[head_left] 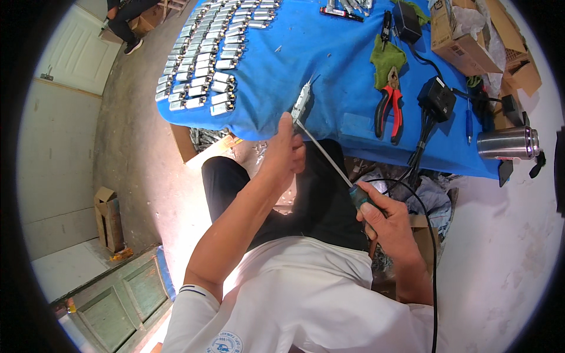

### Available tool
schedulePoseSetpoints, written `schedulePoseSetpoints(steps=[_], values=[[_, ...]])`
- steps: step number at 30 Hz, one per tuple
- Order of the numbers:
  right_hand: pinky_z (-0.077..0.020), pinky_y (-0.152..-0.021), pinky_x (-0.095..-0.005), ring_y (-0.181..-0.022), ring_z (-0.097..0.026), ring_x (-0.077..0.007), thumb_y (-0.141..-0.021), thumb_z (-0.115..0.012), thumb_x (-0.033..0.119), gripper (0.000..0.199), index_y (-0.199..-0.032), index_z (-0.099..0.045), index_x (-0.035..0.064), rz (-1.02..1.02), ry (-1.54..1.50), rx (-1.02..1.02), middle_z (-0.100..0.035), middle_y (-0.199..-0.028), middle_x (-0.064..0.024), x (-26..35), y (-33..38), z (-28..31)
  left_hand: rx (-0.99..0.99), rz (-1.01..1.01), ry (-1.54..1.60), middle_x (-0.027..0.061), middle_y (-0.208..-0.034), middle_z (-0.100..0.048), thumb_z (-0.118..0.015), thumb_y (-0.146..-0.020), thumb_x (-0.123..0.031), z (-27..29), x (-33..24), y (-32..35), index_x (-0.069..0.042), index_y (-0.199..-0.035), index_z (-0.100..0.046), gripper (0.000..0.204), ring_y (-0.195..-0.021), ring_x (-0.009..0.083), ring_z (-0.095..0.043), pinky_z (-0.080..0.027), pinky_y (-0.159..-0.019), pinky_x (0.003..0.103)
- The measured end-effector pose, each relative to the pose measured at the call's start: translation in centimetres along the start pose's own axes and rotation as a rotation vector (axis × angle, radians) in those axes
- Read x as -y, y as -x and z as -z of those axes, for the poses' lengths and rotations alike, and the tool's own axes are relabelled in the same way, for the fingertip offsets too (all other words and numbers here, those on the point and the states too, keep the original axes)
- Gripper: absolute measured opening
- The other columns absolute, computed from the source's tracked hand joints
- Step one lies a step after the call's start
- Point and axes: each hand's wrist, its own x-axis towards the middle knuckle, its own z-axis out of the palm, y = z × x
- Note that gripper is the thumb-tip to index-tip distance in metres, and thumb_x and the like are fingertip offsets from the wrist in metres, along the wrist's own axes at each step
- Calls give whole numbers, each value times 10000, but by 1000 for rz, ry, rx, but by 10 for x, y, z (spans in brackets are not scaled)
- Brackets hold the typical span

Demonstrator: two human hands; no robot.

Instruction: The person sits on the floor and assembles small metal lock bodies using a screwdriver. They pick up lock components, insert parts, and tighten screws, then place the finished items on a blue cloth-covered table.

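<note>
- While my left hand (286, 154) is clamped around a small silver metal piece (301, 105) at the near edge of the blue table (276, 65), my right hand (385, 220) is closed on the dark handle of a long screwdriver (329, 162) whose tip meets that piece.
- Metal piece: one in hand; I judge it light, rigid and a little slick, best pinched by its flat sides near the lower end, as the fingers do now.
- Screwdriver: one; thin stiff shaft, likely to skate off the piece if the angle drifts, so I would grip well up the handle.
- Silver blocks (203, 59): laid in rows on the table's far left, too many to count surely, several dozen by my estimate.
- Red-handled pliers (389, 106): one pair, lying on the cloth well right of the work.
- Green rag (385, 56): one, just above the pliers.
- Black power adapter (436, 97): one close by, cords trailing off the table edge.
- Steel cup (507, 143): one, on its side at the far right.
- Cardboard boxes (465, 35): at least two, upper right.
</note>
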Motion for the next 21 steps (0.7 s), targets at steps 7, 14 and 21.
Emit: schedulePoseSetpoints(steps=[7,14,21], values=[[-493,-666,-287,-692,-583,-145,-917,-602,161,404,-1298,-544,40,213,422,-54,-638,-821,-93,4,3,-8,38,6,5,-60,-506,-205,-363,-925,-650,6,3,-2,-183,-629,-271,561,-424,87,-163,-137,-414,253],[-494,-553,-374,-593,-592,-302,-820,-654,93,465,-1275,-564,85,596,892,-231,-621,-813,-137,-9,-2,-19,33,49,32,-57,-510,-202,-346,-928,-648,3,-2,0,-175,-635,-284,560,-420,94,-161,-146,-411,251],[-417,-448,-278,-493,-523,-156,-891,-600,134,444,-1322,-522,62,239,389,-58,-605,-787,-83,-6,-3,-1,5,71,11,-65,-491,-190,-393,-924,-636,0,-8,2,-196,-609,-261,557,-424,86,-148,-141,-422,252]])
